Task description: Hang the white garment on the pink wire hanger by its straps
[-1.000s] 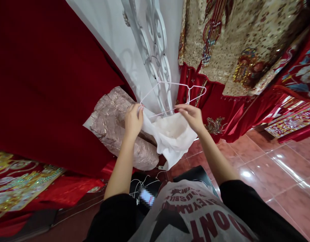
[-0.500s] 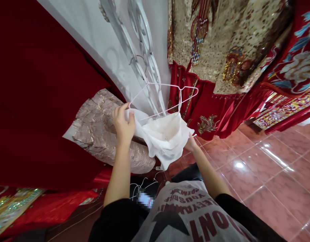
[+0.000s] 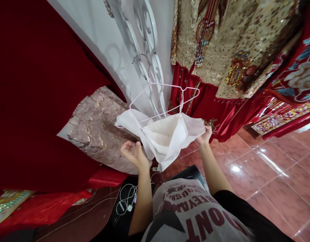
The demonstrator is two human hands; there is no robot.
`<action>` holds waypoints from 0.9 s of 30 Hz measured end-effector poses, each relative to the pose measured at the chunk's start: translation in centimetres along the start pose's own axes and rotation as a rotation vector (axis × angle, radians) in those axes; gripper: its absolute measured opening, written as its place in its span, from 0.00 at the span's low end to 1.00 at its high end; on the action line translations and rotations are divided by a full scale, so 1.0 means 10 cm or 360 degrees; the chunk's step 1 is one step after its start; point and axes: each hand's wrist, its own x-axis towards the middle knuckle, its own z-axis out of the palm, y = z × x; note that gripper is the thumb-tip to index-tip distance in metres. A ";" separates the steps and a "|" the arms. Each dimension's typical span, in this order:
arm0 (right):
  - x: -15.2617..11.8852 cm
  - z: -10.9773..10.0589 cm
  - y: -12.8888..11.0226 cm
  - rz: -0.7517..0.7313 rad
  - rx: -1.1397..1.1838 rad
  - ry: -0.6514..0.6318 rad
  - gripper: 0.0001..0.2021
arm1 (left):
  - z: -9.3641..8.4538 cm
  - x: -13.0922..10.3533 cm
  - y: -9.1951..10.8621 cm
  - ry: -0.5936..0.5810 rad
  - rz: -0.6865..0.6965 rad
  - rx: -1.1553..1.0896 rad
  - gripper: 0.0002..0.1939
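Apparently the step in hand is spreading the white sheer garment (image 3: 165,148), which hangs by a strap from the pale pink hanger (image 3: 167,85) at its 12 o'clock. At the garment's 3 o'clock, the right hand (image 3: 204,135) has its fingers pinched on the outer flap, forearm angled toward 11 o'clock. At 8 o'clock the left hand (image 3: 134,155) sits just beside the cloth, wrist bent toward 10 o'clock, thumb and fingers parted around nothing visible. Further adjusting would probably call for a light pinch, as the fabric looks thin.
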 end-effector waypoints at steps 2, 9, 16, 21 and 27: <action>-0.07 0.10 0.00 -0.0052 0.0011 -0.0032 0.11 | 0.04 -0.04 0.30 0.0058 0.0124 -0.0066 0.14; -0.45 0.27 0.11 0.0281 -0.0231 -0.0703 0.20 | 0.58 -0.17 1.15 -0.1741 -0.0294 -0.0344 0.23; -0.61 0.13 0.14 0.0513 -0.0331 -0.0750 0.12 | 1.06 -0.19 0.94 -0.2150 -0.0499 -0.0022 0.26; -0.69 0.03 0.14 0.0543 -0.0335 -0.0767 0.13 | 0.92 -0.19 0.71 -0.2412 -0.0497 -0.0075 0.24; -0.74 0.13 0.02 0.0491 -0.0391 -0.0903 0.16 | 0.81 -0.21 0.58 -0.2418 -0.0760 -0.0430 0.24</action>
